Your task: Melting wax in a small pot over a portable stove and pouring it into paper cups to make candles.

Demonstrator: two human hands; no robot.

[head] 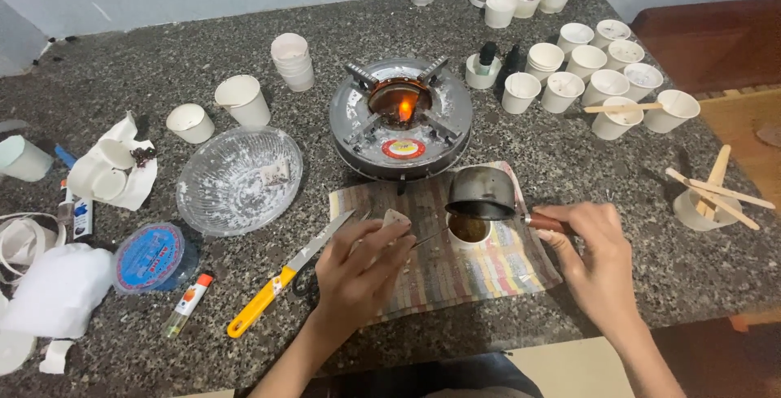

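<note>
A: The left hand (358, 261) is pinching a thin metal rod, fingertips pressed together, its tip reaching into the small cup (469, 228) just beyond them.

B: And the right hand (590, 239) is wrapping its fingers around the handle, tipping the dark pot (482, 193) over that cup.

A: Tilting too fast, I'd judge, risks flooding the cup onto the striped mat (488, 272).

B: Farther off, the burner (401, 115) is glowing; a sleeve could be scorching.

Flame glowing in round stove (401, 117); glass bowl (238, 179), yellow-handled knife (285, 276), lighter (187, 304) lying on granite table (163, 73).
</note>
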